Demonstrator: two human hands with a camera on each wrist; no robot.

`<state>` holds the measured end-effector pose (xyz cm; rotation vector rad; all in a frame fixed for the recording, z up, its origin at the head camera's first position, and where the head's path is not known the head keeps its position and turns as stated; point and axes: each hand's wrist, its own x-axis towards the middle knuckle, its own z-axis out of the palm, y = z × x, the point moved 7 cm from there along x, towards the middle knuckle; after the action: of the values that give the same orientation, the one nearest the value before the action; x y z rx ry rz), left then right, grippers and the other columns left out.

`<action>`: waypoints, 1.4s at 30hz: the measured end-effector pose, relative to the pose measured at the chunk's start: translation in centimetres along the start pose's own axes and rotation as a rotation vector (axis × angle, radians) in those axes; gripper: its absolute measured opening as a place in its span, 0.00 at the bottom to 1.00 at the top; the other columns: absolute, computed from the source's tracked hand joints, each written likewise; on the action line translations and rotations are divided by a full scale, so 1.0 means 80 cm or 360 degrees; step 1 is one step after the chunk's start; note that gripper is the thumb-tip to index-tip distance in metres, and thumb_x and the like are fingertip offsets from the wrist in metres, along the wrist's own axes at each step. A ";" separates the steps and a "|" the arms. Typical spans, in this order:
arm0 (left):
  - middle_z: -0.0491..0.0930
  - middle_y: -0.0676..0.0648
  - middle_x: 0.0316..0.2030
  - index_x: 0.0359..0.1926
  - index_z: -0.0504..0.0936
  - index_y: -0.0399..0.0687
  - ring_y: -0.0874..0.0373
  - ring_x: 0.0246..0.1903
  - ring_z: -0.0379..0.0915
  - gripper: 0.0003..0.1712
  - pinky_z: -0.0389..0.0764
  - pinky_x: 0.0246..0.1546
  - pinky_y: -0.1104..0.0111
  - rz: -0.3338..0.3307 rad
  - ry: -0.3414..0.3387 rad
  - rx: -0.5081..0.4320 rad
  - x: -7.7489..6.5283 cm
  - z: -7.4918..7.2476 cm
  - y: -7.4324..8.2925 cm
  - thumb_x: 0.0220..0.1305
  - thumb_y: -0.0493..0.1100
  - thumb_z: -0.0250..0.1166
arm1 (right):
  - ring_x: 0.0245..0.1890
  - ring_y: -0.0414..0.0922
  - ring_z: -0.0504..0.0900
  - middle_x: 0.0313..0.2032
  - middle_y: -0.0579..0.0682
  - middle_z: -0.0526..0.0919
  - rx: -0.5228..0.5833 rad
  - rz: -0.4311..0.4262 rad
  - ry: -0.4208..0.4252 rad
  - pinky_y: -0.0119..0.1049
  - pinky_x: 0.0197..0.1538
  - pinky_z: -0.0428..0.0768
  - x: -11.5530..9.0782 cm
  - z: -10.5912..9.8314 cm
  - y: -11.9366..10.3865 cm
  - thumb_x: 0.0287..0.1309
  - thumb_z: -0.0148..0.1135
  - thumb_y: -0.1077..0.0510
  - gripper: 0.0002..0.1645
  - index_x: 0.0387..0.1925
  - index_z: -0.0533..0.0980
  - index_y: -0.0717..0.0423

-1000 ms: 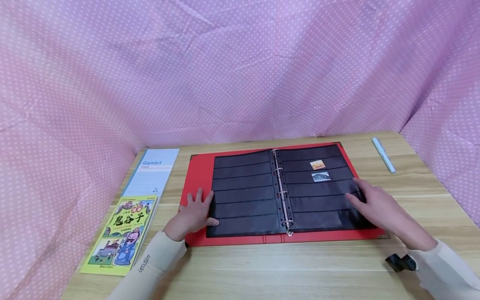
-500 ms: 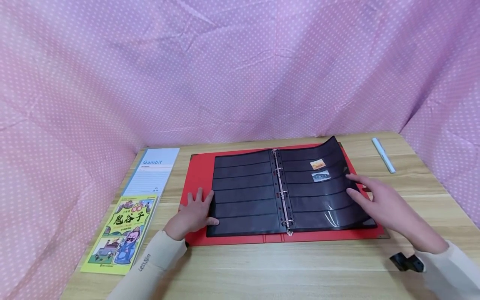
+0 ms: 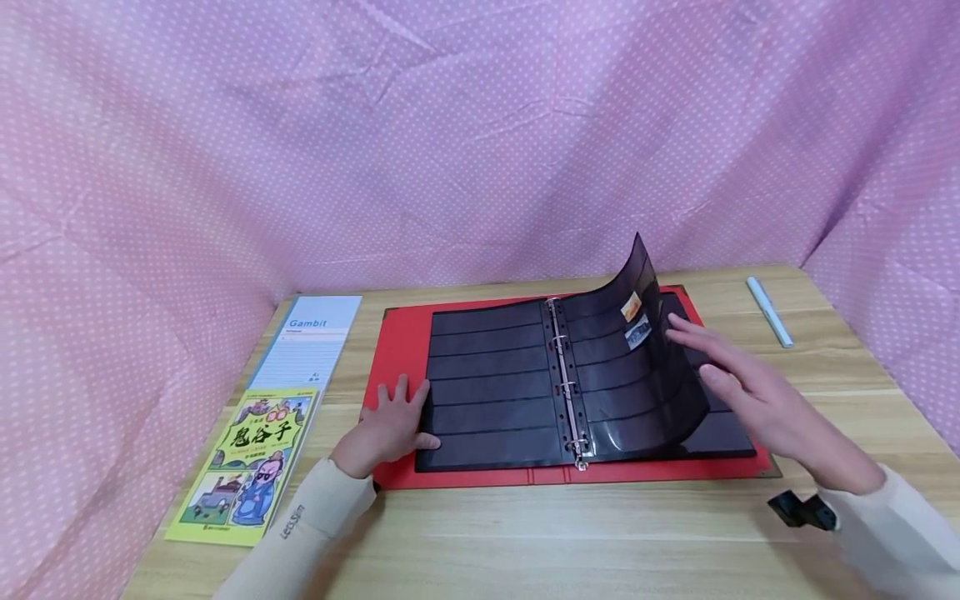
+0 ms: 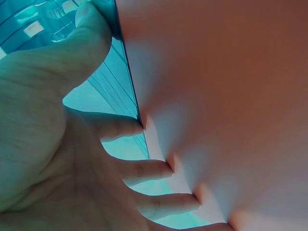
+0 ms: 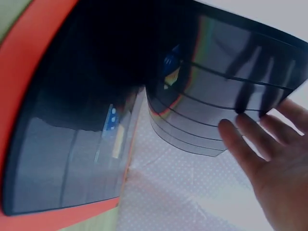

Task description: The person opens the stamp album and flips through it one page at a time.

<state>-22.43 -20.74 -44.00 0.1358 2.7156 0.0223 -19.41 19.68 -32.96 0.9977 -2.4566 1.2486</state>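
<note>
A red ring binder (image 3: 397,346) lies spread on the table with black pocket pages. My left hand (image 3: 384,435) rests with spread fingers on its left cover, the thumb over the edge of the left page (image 3: 487,379). On the right, a black page (image 3: 622,392) stands curled up from the metal rings (image 3: 567,389). It bears an orange stamp (image 3: 632,307) and a grey-blue stamp (image 3: 637,332). Behind its raised outer edge is my right hand (image 3: 761,408); the right wrist view shows its extended fingertips (image 5: 226,127) against the page's back. Another black page (image 3: 723,435) lies flat underneath.
A yellow-green comic book (image 3: 243,467) overlaps a pale blue notebook (image 3: 311,337) on the left. At the far right lies a light blue pen (image 3: 769,312). Pink dotted cloth (image 3: 480,150) hangs behind the wooden table (image 3: 600,533).
The right page has risen from nearly flat and curled leftward, uncovering the page below. My right hand has moved a little up and left with it. The left hand stays in place.
</note>
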 end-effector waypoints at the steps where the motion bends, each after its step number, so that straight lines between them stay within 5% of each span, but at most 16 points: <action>1: 0.50 0.31 0.67 0.73 0.54 0.47 0.30 0.64 0.45 0.58 0.65 0.50 0.35 -0.0001 0.0000 0.0002 0.000 0.000 0.000 0.46 0.59 0.73 | 0.70 0.47 0.53 0.68 0.58 0.60 0.0030 -0.0039 0.0034 0.24 0.64 0.55 0.003 -0.003 -0.005 0.65 0.45 0.72 0.26 0.64 0.66 0.64; 8: 0.50 0.31 0.67 0.72 0.54 0.47 0.30 0.64 0.45 0.57 0.64 0.50 0.34 0.0001 0.0006 -0.0019 -0.001 -0.001 -0.001 0.46 0.58 0.73 | 0.69 0.52 0.55 0.65 0.69 0.60 0.0133 -0.0270 0.0215 0.31 0.65 0.56 0.025 -0.014 -0.041 0.72 0.40 0.60 0.25 0.62 0.63 0.74; 12: 0.49 0.31 0.68 0.73 0.53 0.47 0.29 0.64 0.44 0.58 0.63 0.50 0.34 0.0018 0.0004 -0.0034 0.000 0.001 -0.001 0.47 0.59 0.73 | 0.68 0.54 0.56 0.66 0.67 0.59 0.0157 -0.0299 0.0216 0.30 0.61 0.61 0.032 -0.011 -0.044 0.72 0.41 0.58 0.26 0.62 0.64 0.73; 22: 0.48 0.32 0.68 0.73 0.53 0.48 0.30 0.64 0.43 0.58 0.63 0.50 0.34 0.0024 0.0012 -0.0056 0.002 0.004 -0.002 0.47 0.58 0.73 | 0.68 0.56 0.55 0.66 0.67 0.60 0.0170 -0.0432 0.0213 0.35 0.66 0.54 0.053 0.001 -0.050 0.71 0.43 0.48 0.32 0.63 0.63 0.72; 26: 0.49 0.32 0.68 0.73 0.53 0.48 0.30 0.64 0.44 0.58 0.64 0.50 0.34 0.0026 0.0013 -0.0053 0.002 0.004 -0.002 0.47 0.58 0.74 | 0.66 0.54 0.60 0.66 0.69 0.57 0.0335 -0.0490 0.0199 0.34 0.64 0.59 0.060 0.009 -0.054 0.71 0.44 0.47 0.37 0.65 0.57 0.74; 32: 0.49 0.32 0.68 0.73 0.53 0.48 0.30 0.64 0.44 0.58 0.64 0.50 0.34 0.0017 0.0011 -0.0043 0.002 0.004 -0.003 0.46 0.58 0.74 | 0.65 0.57 0.61 0.69 0.68 0.51 0.0613 -0.0466 0.0085 0.35 0.58 0.69 0.069 0.024 -0.056 0.70 0.47 0.45 0.42 0.69 0.48 0.72; 42: 0.49 0.32 0.68 0.73 0.53 0.49 0.30 0.64 0.45 0.58 0.65 0.50 0.35 0.0021 0.0018 -0.0030 0.002 0.003 -0.002 0.46 0.58 0.74 | 0.65 0.57 0.61 0.70 0.60 0.53 0.0449 -0.0386 -0.0043 0.35 0.57 0.71 0.071 0.052 -0.058 0.68 0.45 0.40 0.45 0.72 0.46 0.65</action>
<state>-22.46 -20.87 -44.30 0.1487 2.7252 0.0531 -20.14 11.83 -29.98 1.3441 -2.1346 1.5292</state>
